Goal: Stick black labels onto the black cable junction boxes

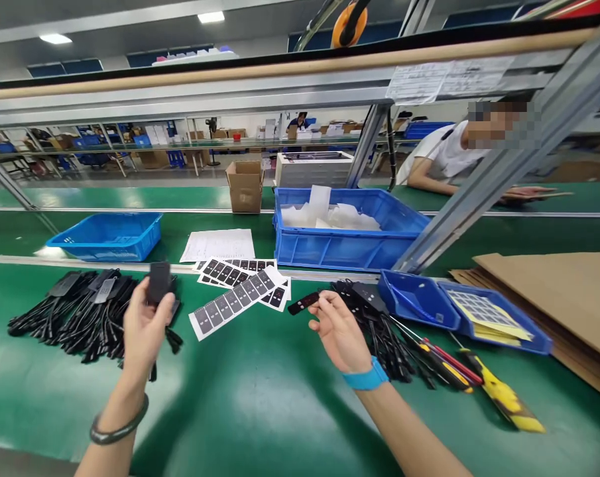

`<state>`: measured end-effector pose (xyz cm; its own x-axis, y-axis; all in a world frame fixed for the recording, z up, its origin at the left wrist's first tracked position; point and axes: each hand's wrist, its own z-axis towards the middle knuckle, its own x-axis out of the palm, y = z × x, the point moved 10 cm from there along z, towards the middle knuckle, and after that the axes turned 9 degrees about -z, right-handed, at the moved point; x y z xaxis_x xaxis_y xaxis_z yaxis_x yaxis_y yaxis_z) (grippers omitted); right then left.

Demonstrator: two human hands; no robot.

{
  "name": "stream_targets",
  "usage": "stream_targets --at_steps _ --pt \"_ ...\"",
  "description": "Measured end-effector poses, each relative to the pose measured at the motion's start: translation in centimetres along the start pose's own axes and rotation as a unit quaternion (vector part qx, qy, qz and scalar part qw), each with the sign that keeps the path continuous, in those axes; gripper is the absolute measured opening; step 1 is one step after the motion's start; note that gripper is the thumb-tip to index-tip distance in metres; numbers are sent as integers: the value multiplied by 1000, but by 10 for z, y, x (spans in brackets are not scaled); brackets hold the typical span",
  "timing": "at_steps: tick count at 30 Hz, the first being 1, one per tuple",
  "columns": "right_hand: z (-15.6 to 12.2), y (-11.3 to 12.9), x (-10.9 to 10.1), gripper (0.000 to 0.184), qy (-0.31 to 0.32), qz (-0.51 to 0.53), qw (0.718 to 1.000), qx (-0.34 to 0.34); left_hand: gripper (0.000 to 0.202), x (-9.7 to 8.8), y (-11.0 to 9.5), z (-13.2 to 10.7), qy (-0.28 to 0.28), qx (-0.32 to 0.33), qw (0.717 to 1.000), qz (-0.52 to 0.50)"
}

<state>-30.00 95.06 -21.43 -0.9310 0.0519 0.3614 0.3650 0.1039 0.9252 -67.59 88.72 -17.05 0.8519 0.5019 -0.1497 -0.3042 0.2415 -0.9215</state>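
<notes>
My left hand [144, 324] grips a small black rectangular box [159, 283] between thumb and fingers; a dark cable seems to hang below it. Pinched in the fingertips of my right hand [338, 330] is a black label [303, 303] with small light marks. Between the hands lie sheets of dark labels [235, 299], fanned over one another. Left of my left hand spreads a pile of black cabled boxes [88, 311]. Another cabled pile [379, 324] sits just beyond and right of my right hand.
Blue bins [352, 248] and a blue basket [113, 242] stand at the back. Small blue trays [419, 301], screwdrivers [446, 364], a yellow-handled tool [506, 391] and cardboard sheets [563, 298] occupy the right. A metal post [498, 185] slants down there. A co-worker [441, 159] leans opposite.
</notes>
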Motion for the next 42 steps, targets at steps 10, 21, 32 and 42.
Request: stream_targets --at_steps 10,21,32,42 --pt "-2 -31 14 40 46 -151 986 -56 58 200 55 -134 264 -421 802 -332" --pt "-16 -52 23 23 86 -262 959 -59 77 201 45 -161 360 -443 750 -334" --pt "-18 -56 22 22 92 -248 964 -19 78 198 41 -162 361 -452 740 -344" --pt "-21 -57 23 22 88 -259 962 -26 76 198 42 -165 371 -449 735 -347"
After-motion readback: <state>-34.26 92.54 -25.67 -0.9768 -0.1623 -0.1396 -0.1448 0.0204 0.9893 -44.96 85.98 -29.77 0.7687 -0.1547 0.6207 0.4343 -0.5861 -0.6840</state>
